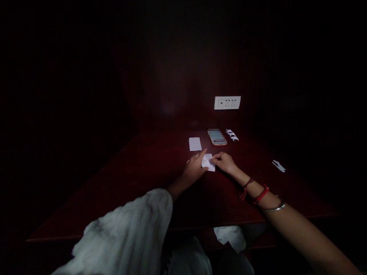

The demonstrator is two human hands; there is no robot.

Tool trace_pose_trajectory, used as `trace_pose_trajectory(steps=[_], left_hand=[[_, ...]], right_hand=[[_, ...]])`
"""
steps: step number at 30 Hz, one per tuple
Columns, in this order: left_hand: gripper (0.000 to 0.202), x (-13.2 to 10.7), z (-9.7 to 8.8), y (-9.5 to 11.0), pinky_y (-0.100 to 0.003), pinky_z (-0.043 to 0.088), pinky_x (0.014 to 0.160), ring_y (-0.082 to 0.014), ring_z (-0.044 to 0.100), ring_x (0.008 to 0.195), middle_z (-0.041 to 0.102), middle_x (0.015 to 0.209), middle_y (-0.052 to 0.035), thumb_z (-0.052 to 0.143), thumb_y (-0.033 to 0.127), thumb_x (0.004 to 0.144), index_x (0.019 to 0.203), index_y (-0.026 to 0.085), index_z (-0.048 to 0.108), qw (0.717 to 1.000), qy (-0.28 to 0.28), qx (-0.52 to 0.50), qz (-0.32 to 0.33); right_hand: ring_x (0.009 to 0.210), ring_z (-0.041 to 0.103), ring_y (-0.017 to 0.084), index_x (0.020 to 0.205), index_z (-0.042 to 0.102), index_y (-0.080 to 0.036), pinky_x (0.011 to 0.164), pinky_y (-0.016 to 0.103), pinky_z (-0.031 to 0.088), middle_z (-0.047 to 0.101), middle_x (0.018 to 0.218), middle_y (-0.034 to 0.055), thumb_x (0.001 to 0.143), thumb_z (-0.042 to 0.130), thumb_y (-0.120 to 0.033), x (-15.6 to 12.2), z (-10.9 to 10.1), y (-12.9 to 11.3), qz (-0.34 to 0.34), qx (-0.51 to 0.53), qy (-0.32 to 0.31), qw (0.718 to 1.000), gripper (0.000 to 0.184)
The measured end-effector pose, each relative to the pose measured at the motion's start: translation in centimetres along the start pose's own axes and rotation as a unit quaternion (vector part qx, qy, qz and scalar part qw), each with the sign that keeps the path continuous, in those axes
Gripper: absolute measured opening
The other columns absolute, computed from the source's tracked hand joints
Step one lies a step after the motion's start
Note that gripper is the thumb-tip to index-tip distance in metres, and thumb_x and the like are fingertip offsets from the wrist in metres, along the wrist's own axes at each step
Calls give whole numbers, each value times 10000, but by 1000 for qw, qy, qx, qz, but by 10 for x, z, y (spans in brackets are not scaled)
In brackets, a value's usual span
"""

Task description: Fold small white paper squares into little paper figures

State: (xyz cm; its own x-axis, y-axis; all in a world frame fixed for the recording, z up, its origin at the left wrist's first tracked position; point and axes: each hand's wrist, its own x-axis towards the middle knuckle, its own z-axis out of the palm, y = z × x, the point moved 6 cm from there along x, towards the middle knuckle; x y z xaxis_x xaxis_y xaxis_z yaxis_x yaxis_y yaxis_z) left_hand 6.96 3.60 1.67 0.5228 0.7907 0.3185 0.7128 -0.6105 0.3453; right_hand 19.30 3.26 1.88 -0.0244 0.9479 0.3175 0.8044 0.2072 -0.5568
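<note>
A small white paper point(208, 162) lies on the dark red table point(149, 183), partly folded. My left hand point(195, 168) presses on its left side with fingers curled and the index finger stretched over the paper. My right hand point(225, 161) pinches the paper's right edge with closed fingers. The left arm wears a fluffy white sleeve; the right wrist carries red string bracelets and a metal bangle.
A second white paper square point(195, 144) lies just beyond the hands. A phone point(217, 137) rests farther back, with small folded paper pieces point(232, 135) beside it and another point(278, 165) at the right. A white wall socket point(227, 102) sits behind. The surroundings are dark.
</note>
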Motion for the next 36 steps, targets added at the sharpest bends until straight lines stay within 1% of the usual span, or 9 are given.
trace_pose_trajectory(steps=[4,7,11,18,25,27,31,34,36], left_hand=[[729,0,-2,2,-308,293,838,-208,375,1044,408,1155,-59,555,243,660,1247,243,123,1000,10,16,2],[729,0,-2,3,-301,290,838,-205,378,1042,414,1157,-54,557,241,661,1247,244,122,1000,7,19,10],[727,0,-1,3,-296,291,836,-199,391,1028,426,1149,-52,550,246,666,1249,238,115,1000,-1,19,11],[736,1,-1,2,-295,300,821,-206,405,1003,444,1126,-52,552,247,656,1250,240,118,1000,5,19,11],[736,2,-1,1,-285,324,779,-192,448,930,523,985,-22,546,243,657,1251,244,111,1000,3,7,13],[734,2,0,0,-290,316,790,-198,436,950,509,1018,-32,550,245,656,1249,242,117,1000,0,11,7],[726,1,-1,1,-296,291,823,-206,392,1014,434,1130,-55,550,255,660,1246,241,123,1000,0,24,-3],[730,-1,-4,1,-289,278,831,-203,375,1034,406,1151,-61,554,264,661,1245,235,118,999,8,39,-18],[745,-2,-8,3,-286,282,821,-200,388,1016,419,1129,-62,560,271,656,1246,231,106,998,17,56,-27]], right_hand=[[564,434,90,566,571,-150,535,185,300,505,628,6,632,465,-267,-1,-6,-5,-18,-33,21,999,171],[541,425,83,563,541,-152,520,178,293,491,585,-14,624,467,-261,-2,-4,-5,-17,-15,5,1000,145],[508,414,80,564,515,-150,489,179,282,470,527,-30,644,448,-297,-1,0,-1,-2,20,-12,1000,180],[529,431,85,667,565,-146,500,182,302,529,598,-14,646,461,-308,0,6,2,-22,51,-26,998,193],[537,438,91,677,583,-142,495,186,302,549,607,-1,667,448,-350,0,7,3,-16,71,-49,996,248],[531,436,90,664,578,-140,493,187,301,545,598,-2,663,449,-349,0,6,3,-11,71,-42,997,246],[515,425,87,603,554,-136,485,186,294,521,558,-12,626,480,-341,-1,0,2,-1,58,-11,998,219],[527,441,88,605,553,-141,492,180,297,522,554,-18,620,481,-320,-2,-3,2,11,64,-4,998,194],[532,451,88,603,558,-144,502,178,301,527,547,-20,626,473,-311,-3,-4,2,22,62,-3,998,189]])
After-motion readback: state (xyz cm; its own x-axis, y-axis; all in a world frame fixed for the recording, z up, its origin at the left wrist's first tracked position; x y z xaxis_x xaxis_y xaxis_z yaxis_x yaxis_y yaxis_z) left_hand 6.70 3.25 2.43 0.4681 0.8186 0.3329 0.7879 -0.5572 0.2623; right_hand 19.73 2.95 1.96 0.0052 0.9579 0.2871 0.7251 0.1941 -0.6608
